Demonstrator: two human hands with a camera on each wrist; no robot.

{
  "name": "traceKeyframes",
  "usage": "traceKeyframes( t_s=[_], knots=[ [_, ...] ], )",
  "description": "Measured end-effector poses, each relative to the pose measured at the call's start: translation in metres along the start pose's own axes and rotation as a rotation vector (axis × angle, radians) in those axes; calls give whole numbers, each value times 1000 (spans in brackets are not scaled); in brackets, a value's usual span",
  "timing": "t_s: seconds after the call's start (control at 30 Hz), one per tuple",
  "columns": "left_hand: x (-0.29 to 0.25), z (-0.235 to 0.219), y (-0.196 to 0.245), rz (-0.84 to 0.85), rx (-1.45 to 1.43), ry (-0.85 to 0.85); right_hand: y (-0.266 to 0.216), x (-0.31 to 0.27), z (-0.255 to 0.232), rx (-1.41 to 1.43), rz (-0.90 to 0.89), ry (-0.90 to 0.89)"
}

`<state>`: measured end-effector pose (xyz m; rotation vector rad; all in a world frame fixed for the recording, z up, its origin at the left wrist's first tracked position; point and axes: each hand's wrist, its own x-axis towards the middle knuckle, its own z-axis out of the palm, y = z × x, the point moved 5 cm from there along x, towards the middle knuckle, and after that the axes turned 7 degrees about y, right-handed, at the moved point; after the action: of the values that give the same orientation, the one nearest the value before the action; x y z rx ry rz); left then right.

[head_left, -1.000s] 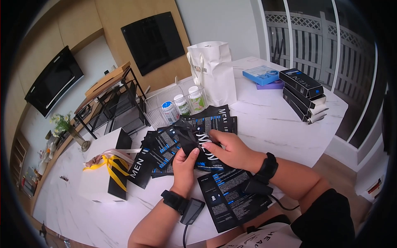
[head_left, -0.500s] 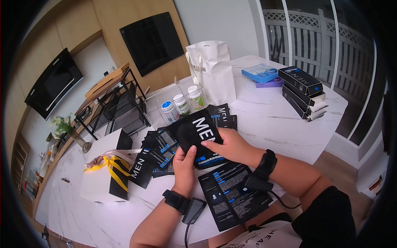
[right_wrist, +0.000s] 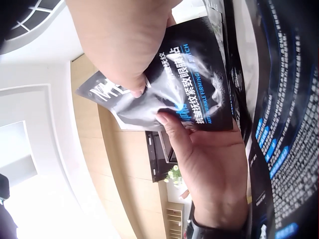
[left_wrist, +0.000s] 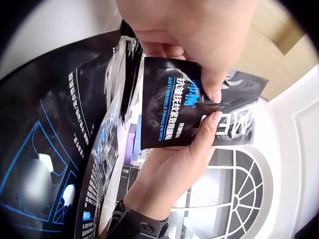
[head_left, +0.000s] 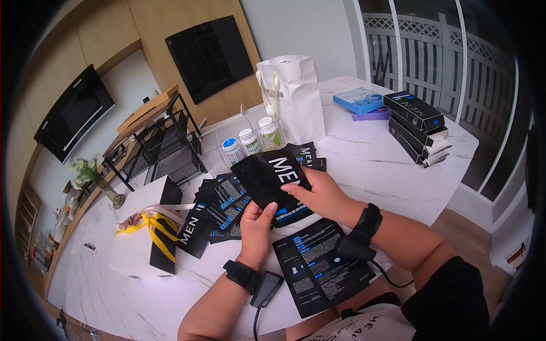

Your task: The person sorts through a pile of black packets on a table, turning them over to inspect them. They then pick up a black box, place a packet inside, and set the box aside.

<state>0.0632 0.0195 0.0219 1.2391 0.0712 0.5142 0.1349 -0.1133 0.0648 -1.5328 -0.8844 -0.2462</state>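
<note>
Both hands hold a black eye patch packet with white MEN lettering, its printed front up. My left hand pinches the near left edge, thumb on top. On the right side, my right hand grips the packet with its thumb across the front. In the left wrist view the packet shows blue and white print, and the two thumbs nearly meet on it. Fingers behind the packet are mostly hidden. Fanned black packets lie beyond the left hand. More packets lie printed side up at the near table edge.
A white box with yellow ribbon stands left. Behind the packets are a clear basket with several bottles and a white paper bag. Stacked black boxes and a blue box sit at the far right.
The held packet, bunched and angled between the hands a second ago, now lies flatter with its front showing. Since half a second ago it has turned slightly, and the right hand has shifted slightly upward.
</note>
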Motion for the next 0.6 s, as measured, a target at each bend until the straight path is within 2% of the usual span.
traceKeyframes(
  t_s=[0.03,0.07,0.13,0.2,0.27,0.3,0.4,0.47,0.53,0.6],
  knots=[
    [3,-3,-3,10,-30,3,0,-2,1,-18,41,-52],
    [5,-5,-6,20,-61,6,-14,-4,3,50,2,-98],
    [7,-8,-9,39,-38,-25,-21,-8,7,-145,-100,-214],
    [7,-6,-8,57,-13,-59,-27,-8,8,-135,-123,-220],
    [5,-4,-3,41,-62,-10,-16,-4,2,-34,-31,-35],
    [2,-1,0,40,-62,-10,-3,-1,-1,-85,48,-61],
    [-2,2,3,32,31,-20,-5,-1,-1,-5,1,-5],
    [2,-3,-1,45,-36,-20,-7,-3,0,-11,23,-36],
    [6,-6,-6,65,-19,-40,-20,-7,5,26,-30,-175],
    [5,-4,-3,85,0,-61,-18,-8,6,8,-25,-197]
  ],
)
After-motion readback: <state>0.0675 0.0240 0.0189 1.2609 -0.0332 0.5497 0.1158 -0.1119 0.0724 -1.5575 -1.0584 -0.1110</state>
